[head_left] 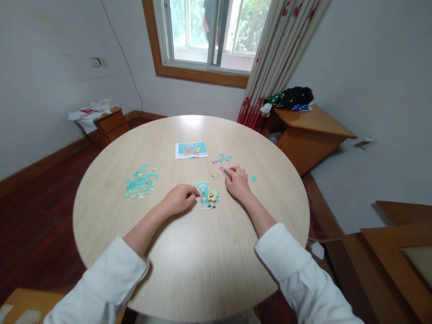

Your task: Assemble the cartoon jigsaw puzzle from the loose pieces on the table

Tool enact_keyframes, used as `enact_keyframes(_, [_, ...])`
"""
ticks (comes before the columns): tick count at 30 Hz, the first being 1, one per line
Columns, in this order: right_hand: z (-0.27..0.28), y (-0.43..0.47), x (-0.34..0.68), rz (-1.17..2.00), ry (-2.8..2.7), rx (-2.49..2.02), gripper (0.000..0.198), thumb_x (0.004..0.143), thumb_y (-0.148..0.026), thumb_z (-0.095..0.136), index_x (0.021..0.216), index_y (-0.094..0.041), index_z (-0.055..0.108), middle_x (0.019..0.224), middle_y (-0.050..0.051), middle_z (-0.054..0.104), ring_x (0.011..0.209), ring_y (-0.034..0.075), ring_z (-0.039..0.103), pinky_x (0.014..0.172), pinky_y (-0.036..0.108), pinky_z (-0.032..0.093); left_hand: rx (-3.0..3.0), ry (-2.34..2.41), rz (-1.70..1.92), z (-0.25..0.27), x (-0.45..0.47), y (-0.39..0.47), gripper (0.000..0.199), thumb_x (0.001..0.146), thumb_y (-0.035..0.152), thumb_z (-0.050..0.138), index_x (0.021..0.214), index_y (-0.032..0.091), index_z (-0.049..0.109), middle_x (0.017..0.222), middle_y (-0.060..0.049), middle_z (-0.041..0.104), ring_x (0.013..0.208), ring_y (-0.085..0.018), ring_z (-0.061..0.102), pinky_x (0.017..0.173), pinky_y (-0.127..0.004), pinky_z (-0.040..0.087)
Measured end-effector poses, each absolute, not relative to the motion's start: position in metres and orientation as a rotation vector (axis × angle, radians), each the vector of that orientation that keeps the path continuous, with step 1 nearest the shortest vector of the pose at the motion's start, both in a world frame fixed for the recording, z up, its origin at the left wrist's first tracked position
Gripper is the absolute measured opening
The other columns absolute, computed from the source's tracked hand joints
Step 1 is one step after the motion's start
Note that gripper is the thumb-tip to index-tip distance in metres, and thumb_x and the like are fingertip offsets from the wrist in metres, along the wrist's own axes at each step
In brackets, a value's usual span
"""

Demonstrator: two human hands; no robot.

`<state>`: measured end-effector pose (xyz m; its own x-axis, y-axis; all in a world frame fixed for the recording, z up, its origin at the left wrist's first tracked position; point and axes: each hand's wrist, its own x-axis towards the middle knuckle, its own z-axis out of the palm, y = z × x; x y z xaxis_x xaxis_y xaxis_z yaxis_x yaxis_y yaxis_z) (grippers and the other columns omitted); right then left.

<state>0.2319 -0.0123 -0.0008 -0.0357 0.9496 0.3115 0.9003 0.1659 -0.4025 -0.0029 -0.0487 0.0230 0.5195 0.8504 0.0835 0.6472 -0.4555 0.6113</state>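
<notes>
On the round table [189, 270], our curled left hand [178, 198] is at the left edge of the partly assembled SpongeBob jigsaw [212, 196], our right hand [238, 182], apart, at a pink puzzle piece [221, 169], whether gripping we cannot tell.

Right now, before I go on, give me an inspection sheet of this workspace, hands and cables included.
Surface: round pale table, wood-grained.
Job's things: partly joined puzzle; picture sheet beyond it; mostly teal piece pile at left.
Clutter: loose teal piece to the right.
Hands: left hand at the puzzle's left edge; right hand at a pink piece; grip unclear on both.
Cables: one cable on the left wall.
Surroundings: window, curtain, cloth pile on wooden cabinet.
</notes>
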Motion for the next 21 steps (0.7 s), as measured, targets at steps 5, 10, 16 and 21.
enact_keyframes(5, [0.0011, -0.0145, 0.2295, 0.123, -1.945, -1.786, 0.036, 0.084, -0.023, 0.049, 0.118, -0.023, 0.061, 0.117, 0.014, 0.054, 0.105, 0.028, 0.043, 0.088, 0.043, 0.036, 2.256, 1.232, 0.518, 0.0254, -0.0024, -0.0490, 0.031, 0.072, 0.010, 0.044, 0.083, 0.017, 0.072, 0.086, -0.005, 0.072, 0.077, -0.016, 0.064, 0.076, -0.026, 0.047])
enact_keyframes(10, [0.0042, -0.0173, 0.2281, 0.121, -1.971, -1.824, 0.033, 0.085, -0.025, 0.049, 0.115, -0.022, 0.063, 0.121, 0.015, 0.052, 0.108, 0.030, 0.042, 0.089, 0.047, 0.036, 2.257, 1.246, 0.576, 0.0264, -0.0025, -0.0492, 0.028, 0.073, 0.011, 0.044, 0.079, 0.016, 0.071, 0.083, -0.006, 0.072, 0.076, -0.016, 0.064, 0.074, -0.026, 0.047])
enact_keyframes(16, [0.0031, -0.0169, 0.2302, 0.115, -1.953, -1.824, 0.027, 0.085, -0.026, 0.052, 0.106, -0.023, 0.068, 0.121, 0.013, 0.051, 0.112, 0.029, 0.041, 0.090, 0.045, 0.035, 2.227, 1.276, 0.640, 0.0274, -0.0034, -0.0494, 0.025, 0.073, 0.012, 0.044, 0.075, 0.014, 0.069, 0.078, -0.006, 0.071, 0.071, -0.016, 0.062, 0.070, -0.027, 0.046])
enact_keyframes(21, [0.0032, -0.0156, 0.2318, 0.117, -1.946, -1.805, 0.023, 0.084, -0.029, 0.054, 0.100, -0.022, 0.068, 0.116, 0.012, 0.053, 0.108, 0.027, 0.044, 0.089, 0.042, 0.036, 2.228, 1.291, 0.633, 0.0287, -0.0029, -0.0495, 0.024, 0.073, 0.012, 0.044, 0.072, 0.015, 0.068, 0.075, -0.005, 0.070, 0.068, -0.015, 0.060, 0.068, -0.026, 0.044])
